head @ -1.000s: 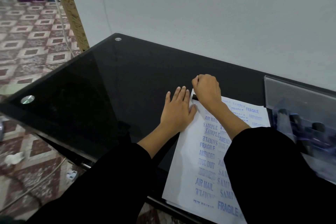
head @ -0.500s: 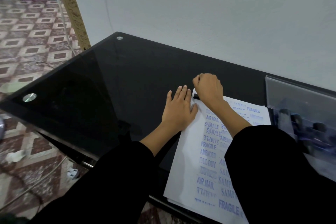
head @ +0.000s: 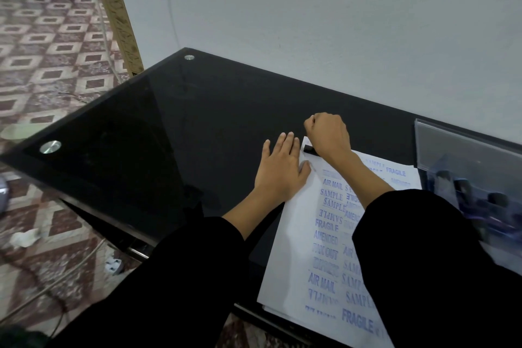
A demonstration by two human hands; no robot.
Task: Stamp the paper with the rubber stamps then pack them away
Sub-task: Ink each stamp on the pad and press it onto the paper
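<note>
Rubber stamp (head: 309, 149) unmoved over the last second, pressed on the far left corner of the paper (head: 299, 223) under the fisted right hand (head: 327, 134), left hand (head: 278, 169) flat, pinning its edge; judged mid-press, packing pending.

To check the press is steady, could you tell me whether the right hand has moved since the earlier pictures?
No. The right hand grips the stamp on the same far-left corner of the paper as before.
</note>
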